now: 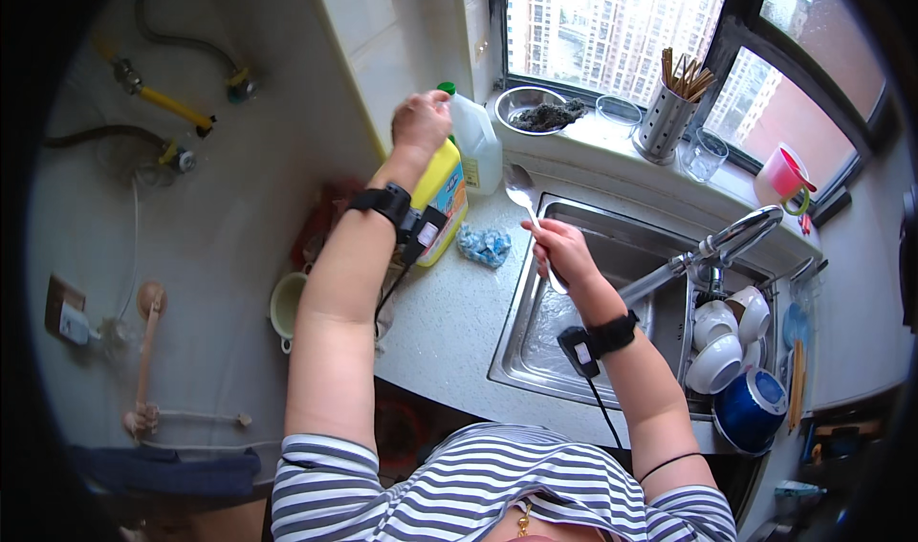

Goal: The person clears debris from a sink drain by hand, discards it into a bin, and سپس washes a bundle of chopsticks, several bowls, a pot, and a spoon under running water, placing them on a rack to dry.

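My right hand [563,252] holds a metal spoon [521,185] by its handle, bowl pointing up and away, over the left edge of the steel sink [595,219]. My left hand [422,122] is at the top of a yellow bottle [448,198] with a coloured label; its fingers look curled near the bottle's top, but their hold is hidden. Just behind stands a translucent plastic jug [477,144] with a green cap. A crumpled blue and white cloth [484,245] lies on the counter between the yellow bottle and the sink.
The faucet [742,230] reaches over the sink, with white bowls [716,363] and a blue bowl [751,411] at its right. On the sill stand a metal bowl with a dark scouring pad [549,115], drinking glasses [704,155], a chopstick holder [663,126] and a pink cup [778,173].
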### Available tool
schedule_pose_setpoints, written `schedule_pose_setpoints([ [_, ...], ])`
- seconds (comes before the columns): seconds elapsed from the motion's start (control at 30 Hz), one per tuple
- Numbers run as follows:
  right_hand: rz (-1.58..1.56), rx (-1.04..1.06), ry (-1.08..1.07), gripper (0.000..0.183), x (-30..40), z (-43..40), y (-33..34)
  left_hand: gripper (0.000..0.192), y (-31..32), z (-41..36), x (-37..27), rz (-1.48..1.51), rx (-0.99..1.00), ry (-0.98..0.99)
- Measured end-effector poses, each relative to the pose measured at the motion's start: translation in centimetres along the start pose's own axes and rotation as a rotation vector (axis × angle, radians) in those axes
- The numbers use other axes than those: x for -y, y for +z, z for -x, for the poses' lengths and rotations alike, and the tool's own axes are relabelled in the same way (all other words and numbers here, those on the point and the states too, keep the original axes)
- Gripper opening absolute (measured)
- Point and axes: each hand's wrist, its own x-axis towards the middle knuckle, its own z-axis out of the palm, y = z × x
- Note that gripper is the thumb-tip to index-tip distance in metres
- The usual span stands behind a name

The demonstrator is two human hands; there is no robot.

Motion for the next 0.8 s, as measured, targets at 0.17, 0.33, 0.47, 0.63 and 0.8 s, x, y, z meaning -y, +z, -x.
schedule_pose_setpoints([
  [0.17,-0.079,0.025,0.016,0.021,1.4,-5.9,5.9,0.029,1.5,-4.0,5.2,0.159,0.444,-0.16],
  [0.33,-0.067,0.022,0.013,0.023,1.8,-8.1,7.2,0.029,2.7,-5.0,6.0,0.222,0.502,-0.135],
  [0.47,-0.068,-0.003,0.019,0.022,2.4,-8.7,8.1,0.032,3.5,-4.9,6.4,0.207,0.521,-0.155],
  [0.63,-0.027,-0.009,0.023,0.022,3.3,-8.7,8.5,0.031,3.6,-5.0,7.1,0.211,0.51,-0.114],
  [0.8,-0.029,-0.018,0.035,0.022,3.7,-7.9,8.1,0.025,3.7,-4.7,6.7,0.248,0.465,-0.088],
])
